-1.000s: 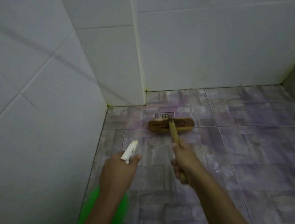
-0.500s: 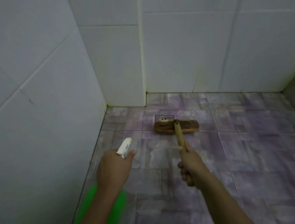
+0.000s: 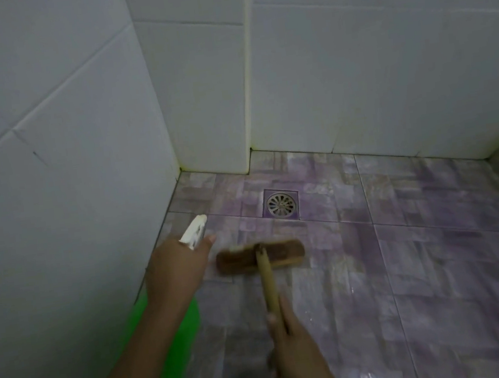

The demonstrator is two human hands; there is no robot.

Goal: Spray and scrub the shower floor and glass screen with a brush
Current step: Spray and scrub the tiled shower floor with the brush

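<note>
Brush (image 3: 260,257) — lower centre of frame, head flat on the shower floor (image 3: 439,259), just below the drain (image 3: 281,205). Right hand (image 3: 296,349) fingers wrapped round its handle; left hand (image 3: 178,268) clasps the spray bottle (image 3: 178,339). Risk — wet tiles, the head may skid.

The shower floor (image 3: 423,261) is laid with square tiles in mottled purple and grey, split by thin grout lines, and it gleams wet toward the near right. A round metal drain grate (image 3: 281,205) sits in a square frame near the back, just in front of the white tiled wall (image 3: 353,75). The wooden brush head (image 3: 284,253) rests flat on the tiles a little nearer than the drain, lying crosswise, blurred, its pale handle (image 3: 268,280) slanting up toward the camera.
</note>
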